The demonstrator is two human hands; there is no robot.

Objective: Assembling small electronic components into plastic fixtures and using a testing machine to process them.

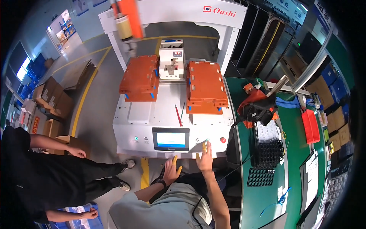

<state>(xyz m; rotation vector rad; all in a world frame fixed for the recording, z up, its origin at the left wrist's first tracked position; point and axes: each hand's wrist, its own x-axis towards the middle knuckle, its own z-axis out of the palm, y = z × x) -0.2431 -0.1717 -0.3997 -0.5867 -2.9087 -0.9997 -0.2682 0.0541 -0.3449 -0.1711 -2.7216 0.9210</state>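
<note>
Before me stands a white gantry machine [206, 122] with a small touchscreen [170, 139] on its front panel. My right hand [205, 158] reaches up to that panel, its fingers stretched out, with a fingertip at the green-lit button [207, 141]. Whether the finger presses it I cannot tell. To the left, my left hand [170, 171] hovers below the screen near the front edge, fingers apart and holding nothing. Yellow covers sit on some fingers of both hands. Two orange fixture plates [139, 78] [206, 82] lie on the machine, either side of a white screw feeder [171, 63].
An orange tool head [127, 23] hangs, blurred, over the left fixture. Red and dark pens [178, 115] lie between the fixtures. A red emergency button [223, 140] is at right. The green bench [228, 198] holds black trays [268, 154] and a red bin [310, 126]. Another person [49, 175] stands left.
</note>
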